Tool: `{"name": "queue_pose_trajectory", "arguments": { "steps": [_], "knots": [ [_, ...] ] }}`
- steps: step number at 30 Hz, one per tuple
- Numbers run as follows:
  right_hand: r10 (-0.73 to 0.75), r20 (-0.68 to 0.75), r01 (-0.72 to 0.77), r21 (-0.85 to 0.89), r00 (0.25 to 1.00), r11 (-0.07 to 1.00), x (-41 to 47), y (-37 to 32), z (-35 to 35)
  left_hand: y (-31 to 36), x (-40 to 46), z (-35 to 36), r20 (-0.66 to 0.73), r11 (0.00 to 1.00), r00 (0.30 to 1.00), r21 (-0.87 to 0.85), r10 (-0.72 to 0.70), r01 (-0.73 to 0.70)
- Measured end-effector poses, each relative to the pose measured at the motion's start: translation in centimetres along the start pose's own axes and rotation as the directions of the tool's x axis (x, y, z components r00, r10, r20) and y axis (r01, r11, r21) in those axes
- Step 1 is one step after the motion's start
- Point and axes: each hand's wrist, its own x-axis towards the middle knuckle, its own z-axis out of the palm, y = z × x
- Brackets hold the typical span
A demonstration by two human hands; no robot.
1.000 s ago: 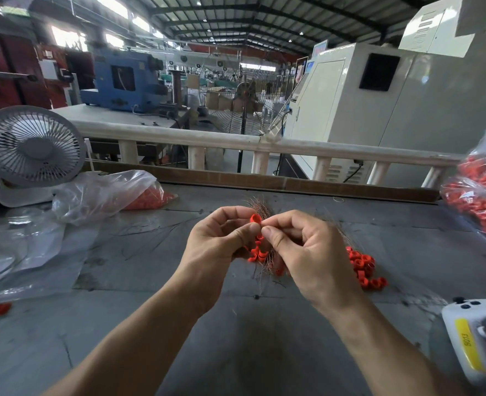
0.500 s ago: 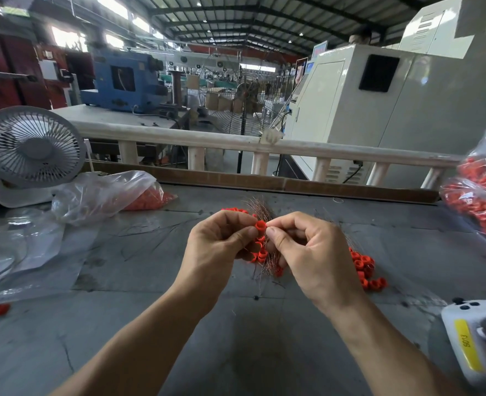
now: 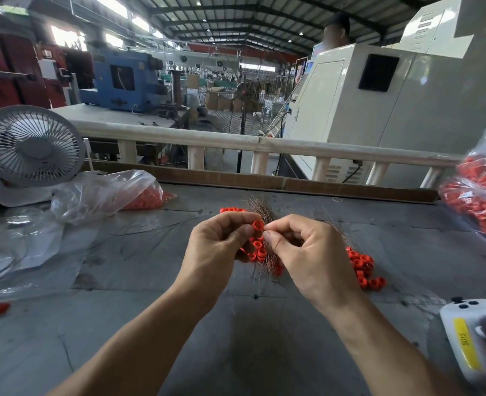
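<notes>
Head view: a red ring (image 3: 258, 225) is pinched between thumb and forefinger of the left hand (image 3: 219, 247), raised above the table (image 3: 150, 324) and touching the fingertips of the right hand (image 3: 307, 252).
Right hand: the fingers are curled, with thumb and forefinger pinched on a thin copper strand at the ring; the strand's tip is too fine to be made out.
Wire bundle: a tuft of copper strands (image 3: 260, 208) is fanned out behind the hands, and strung rings (image 3: 257, 251) are gathered between the palms.
Handling: the ring is judged light, stiff and smooth, easily dropped, and best held by its outer wall so the bore is left free. The strands are judged soft and easily kinked, so a hold near the tip is called for.
Loose rings: a pile (image 3: 363, 270) is seen just right of the right hand.
Edges: a raised board (image 3: 293, 182) is set along the far side, and bags of rings are placed at far left (image 3: 99, 192) and far right (image 3: 482, 201).
Room: bare table is left beneath the forearms; a white device (image 3: 470, 332) is placed near the right forearm.
</notes>
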Motion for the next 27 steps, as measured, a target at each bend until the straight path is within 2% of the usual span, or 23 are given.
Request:
{"name": "queue_pose_trajectory", "arguments": {
  "steps": [10,27],
  "knots": [
    [0.001,0.010,0.000,-0.057,1.000,0.998,0.1,0.4,0.1,-0.5,0.2,-0.3,0.004,0.998,1.000,0.066,0.000,0.000],
    [0.001,0.035,0.000,-0.043,0.999,0.999,0.2,1.0,-0.2,-0.1,0.1,-0.5,0.054,0.983,0.991,-0.128,-0.124,0.130]
  ]
}}
